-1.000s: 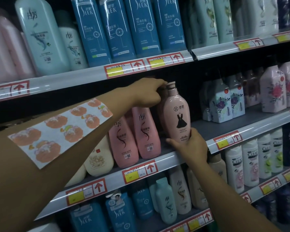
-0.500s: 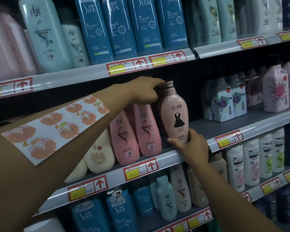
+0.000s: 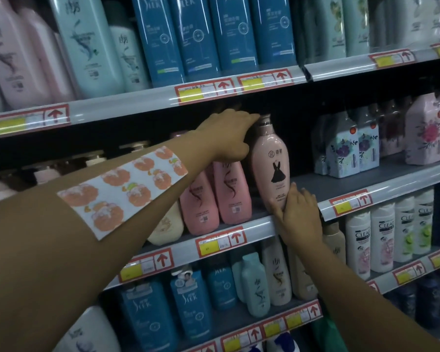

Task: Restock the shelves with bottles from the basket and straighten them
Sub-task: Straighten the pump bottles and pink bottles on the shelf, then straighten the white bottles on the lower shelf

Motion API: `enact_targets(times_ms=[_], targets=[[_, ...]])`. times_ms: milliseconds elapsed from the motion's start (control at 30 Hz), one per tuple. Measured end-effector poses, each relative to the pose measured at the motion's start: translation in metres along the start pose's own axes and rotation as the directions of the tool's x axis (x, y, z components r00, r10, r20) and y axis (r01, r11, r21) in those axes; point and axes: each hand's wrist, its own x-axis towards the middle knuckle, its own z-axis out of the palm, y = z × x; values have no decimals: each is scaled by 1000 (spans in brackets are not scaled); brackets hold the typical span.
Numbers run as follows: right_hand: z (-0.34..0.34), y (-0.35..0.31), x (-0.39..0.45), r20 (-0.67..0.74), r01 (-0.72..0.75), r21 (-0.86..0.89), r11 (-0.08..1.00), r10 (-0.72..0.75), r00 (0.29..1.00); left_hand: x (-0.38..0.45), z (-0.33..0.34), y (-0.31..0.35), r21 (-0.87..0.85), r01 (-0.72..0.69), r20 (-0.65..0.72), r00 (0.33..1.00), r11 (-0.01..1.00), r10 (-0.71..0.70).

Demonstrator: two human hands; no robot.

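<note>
At the middle shelf's (image 3: 252,229) front edge: pink bottle (image 3: 271,163) upright. Left hand (image 3: 229,134) curls round its cap; right hand (image 3: 299,214) grips its base.

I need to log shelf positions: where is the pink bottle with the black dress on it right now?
In the head view, the dress bottle stands on the middle shelf, just right of two pink bottles, left hand at its neck, right hand at its base.

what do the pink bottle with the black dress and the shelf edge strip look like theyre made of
Pink dress bottle: likely glossy moulded plastic, going by the bright highlight streaks on its smooth curved shoulder. Its cap looks metallic or clear; too blurred to tell. Shelf edge strip: seems a clear glossy plastic rail over pale grey metal, with a long sheen over the price labels.
</note>
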Motion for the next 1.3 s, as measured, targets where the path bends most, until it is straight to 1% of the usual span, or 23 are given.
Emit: enact_targets(times_ms=[67, 200, 267, 333, 400, 467, 533, 600, 700, 800, 900, 1033, 1167, 1233, 1300], targets=[[-5, -1, -10, 40, 33, -8, 999, -33, 999, -8, 5, 0, 88, -17, -50, 998, 996, 22], [-15, -3, -31, 118, 122, -89, 988, -112, 987, -38, 9, 0, 218, -18, -107, 993, 976, 42], [-23, -8, -40, 138, 147, -123, 981, -130, 982, -62, 12, 5, 239, -9, -125, 991, 971, 40], [-33, -18, -55, 111, 172, -107, 979, -160, 981, -92, 15, 12, 212, 11, -138, 990, 977, 19], [-41, -31, -77, 88, 184, -55, 981, -178, 980, -129, 20, 21, 186, 16, -129, 992, 982, 8], [-47, -43, -103, 109, 178, -16, 984, -175, 979, -170, 29, 27, 168, 26, -122, 992, 985, -6], [-55, -54, -126, 119, 151, 55, 987, -157, 980, -210, 40, 29, 105, 50, -130, 991, 993, -36], [-67, -65, -145, 112, 89, 138, 986, -104, 988, -251, 49, 28, 39, 103, -105, 990, 994, -98], [-79, -83, -173, 132, 33, 155, 987, -54, 990, -311, 60, 25, 22, 200, -31, 980, 980, -199], [-77, -102, -198, 144, 85, 157, 984, -108, 984, -365, 65, 17, 39, 286, 0, 958, 958, -286], [-72, -117, -217, 197, 92, 145, 985, -119, 973, -407, 66, 11, 38, 357, -26, 934, 933, -357], [-64, -138, -244, 252, 102, 159, 982, -140, 958, -458, 71, 4, 0, 439, -15, 899, 899, -439], [-45, -146, -261, 317, 100, 175, 980, -152, 936, -495, 84, -4, -43, 512, -1, 859, 858, -512], [-33, -146, -267, 358, 106, 169, 980, -162, 920, -506, 98, -8, -73, 558, 9, 829, 827, -559], [-22, -148, -273, 397, 83, 188, 979, -153, 905, -513, 114, -13, -112, 603, 18, 796, 790, -605]])
